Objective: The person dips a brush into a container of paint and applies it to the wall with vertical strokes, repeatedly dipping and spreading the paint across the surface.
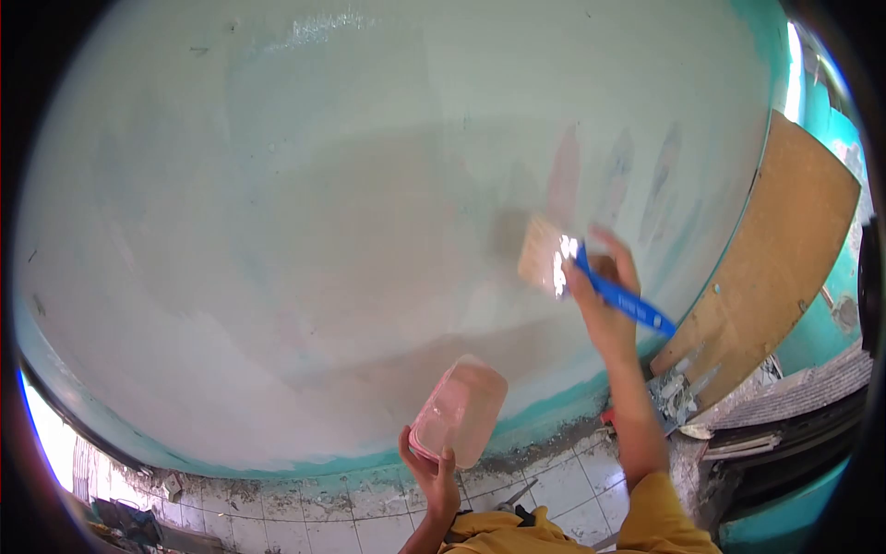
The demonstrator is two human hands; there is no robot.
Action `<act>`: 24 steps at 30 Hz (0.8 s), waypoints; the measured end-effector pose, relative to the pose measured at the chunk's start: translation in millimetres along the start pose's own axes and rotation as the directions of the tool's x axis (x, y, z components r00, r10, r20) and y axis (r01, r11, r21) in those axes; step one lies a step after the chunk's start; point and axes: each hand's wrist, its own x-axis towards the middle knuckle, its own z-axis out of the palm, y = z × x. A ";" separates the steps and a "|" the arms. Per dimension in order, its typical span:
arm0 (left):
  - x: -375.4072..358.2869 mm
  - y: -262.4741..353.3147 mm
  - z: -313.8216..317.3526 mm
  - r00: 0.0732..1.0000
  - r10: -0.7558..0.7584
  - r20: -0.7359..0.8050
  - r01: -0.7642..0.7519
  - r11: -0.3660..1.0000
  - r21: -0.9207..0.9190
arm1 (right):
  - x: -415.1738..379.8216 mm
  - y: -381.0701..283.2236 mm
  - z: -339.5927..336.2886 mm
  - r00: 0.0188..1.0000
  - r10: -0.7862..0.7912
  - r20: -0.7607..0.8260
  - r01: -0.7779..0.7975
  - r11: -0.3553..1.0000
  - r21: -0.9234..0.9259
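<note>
A wide brush [624, 300] with a blue handle and pale bristles is in my right hand [606, 277], its fingers closed round the base of the handle. The bristles point left, in front of the pale painted wall [369, 203]; whether they touch it I cannot tell. Lower down, my left hand [434, 473] grips a translucent pink plastic container [466, 411] by its lower left edge. Pinkish and grey streaks mark the wall above the brush, and a wet shiny patch shows near the top.
A brown board [784, 231] leans at the right, beside stacked dark and grey pieces [794, 406]. Dirty white floor tiles [323, 531] run below the wall. Debris [678, 402] lies by the board's foot. Dark clutter [129, 522] is at the lower left.
</note>
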 end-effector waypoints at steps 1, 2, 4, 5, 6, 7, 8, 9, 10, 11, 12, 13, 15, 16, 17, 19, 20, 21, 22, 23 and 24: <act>-1.8 -1.3 2.0 1.000 -0.005 -0.002 0.005 1.000 0.011 | 34.0 -6.6 5.7 0.985 -0.163 0.064 0.170 0.978 -0.118; -3.0 -1.8 3.2 1.000 0.006 -0.006 -0.006 1.000 0.010 | 65.6 -13.8 12.6 0.940 -0.311 0.140 0.336 0.915 -0.222; -4.1 -1.7 5.4 0.999 -0.023 -0.044 0.024 1.000 0.007 | 117.3 -37.5 34.1 0.792 -0.544 0.276 0.610 0.719 -0.334; -4.1 -0.9 6.3 0.999 -0.015 -0.045 0.016 1.000 0.006 | 136.1 -41.4 44.8 0.789 -0.550 0.274 0.615 0.717 -0.329; -2.3 0.5 6.2 0.999 -0.013 -0.046 0.012 1.000 -0.004 | 152.1 -44.4 54.8 0.691 -0.628 0.357 0.722 0.574 -0.388; 1.2 0.5 5.6 0.999 -0.009 -0.045 0.008 1.000 -0.016 | 160.7 -46.2 61.0 0.581 -0.682 0.444 0.806 0.408 -0.428; 4.7 -2.2 3.3 0.999 -0.001 -0.044 0.000 1.000 -0.018 | 160.7 -42.2 65.0 0.582 -0.629 0.515 0.807 0.366 -0.464; 8.0 -6.0 -0.2 0.999 0.016 -0.040 -0.016 1.000 -0.014 | 154.3 -33.2 65.8 0.579 -0.635 0.512 0.808 0.363 -0.464; 13.9 -6.7 -4.1 0.999 0.033 -0.034 -0.033 0.999 -0.009 | 141.9 -21.3 64.8 0.594 -0.527 0.608 0.804 0.368 -0.467; 19.9 -4.4 -7.3 0.999 0.039 -0.028 -0.039 0.999 -0.010 | 128.0 -10.1 63.3 0.598 -0.406 0.692 0.799 0.372 -0.473; 23.4 -2.2 -9.9 0.999 0.040 -0.024 -0.041 0.999 -0.010 | 108.2 -0.8 60.1 0.619 -0.316 0.719 0.765 0.450 -0.461; 25.4 -0.8 -11.8 0.999 0.038 -0.021 -0.038 0.999 -0.013 | 95.4 6.3 56.5 0.630 -0.220 0.745 0.720 0.524 -0.454; 29.4 2.9 -14.6 1.000 0.026 -0.018 -0.026 0.999 -0.021 | 96.0 11.2 52.5 0.618 -0.189 0.763 0.697 0.581 -0.421; 32.3 4.5 -16.8 1.000 0.021 -0.021 -0.022 1.000 -0.021 | 97.6 10.6 53.5 0.604 -0.168 0.779 0.668 0.640 -0.379; 35.3 3.9 -19.6 1.000 0.021 -0.014 -0.021 1.000 -0.022 | 108.9 8.4 54.4 0.617 -0.250 0.746 0.685 0.638 -0.352; 39.1 0.1 -25.7 1.000 0.029 -0.001 -0.029 1.000 0.003 | 150.0 -17.0 62.5 0.621 -0.337 0.707 0.735 0.565 -0.376; 40.5 -1.0 -28.4 1.000 0.027 0.008 -0.027 1.000 0.005 | 173.1 -35.8 72.5 0.702 -0.226 0.676 0.654 0.582 -0.484; 42.6 -1.8 -31.4 0.999 0.038 0.022 -0.038 0.999 0.010 | 196.9 -55.3 79.7 0.685 -0.266 0.679 0.702 0.492 -0.515; 44.7 -2.1 -33.7 0.998 0.049 0.036 -0.049 0.999 0.013 | 223.1 -53.8 79.9 0.609 -0.468 0.641 0.793 0.344 -0.502; 46.1 -1.3 -35.2 0.998 0.049 0.041 -0.049 0.999 0.012 | 228.6 -62.5 82.3 0.610 -0.468 0.640 0.792 0.341 -0.506; 46.8 1.2 -36.8 0.998 0.045 0.051 -0.045 0.999 -0.006 | 231.2 -79.2 85.7 0.618 -0.574 0.538 0.779 0.354 -0.517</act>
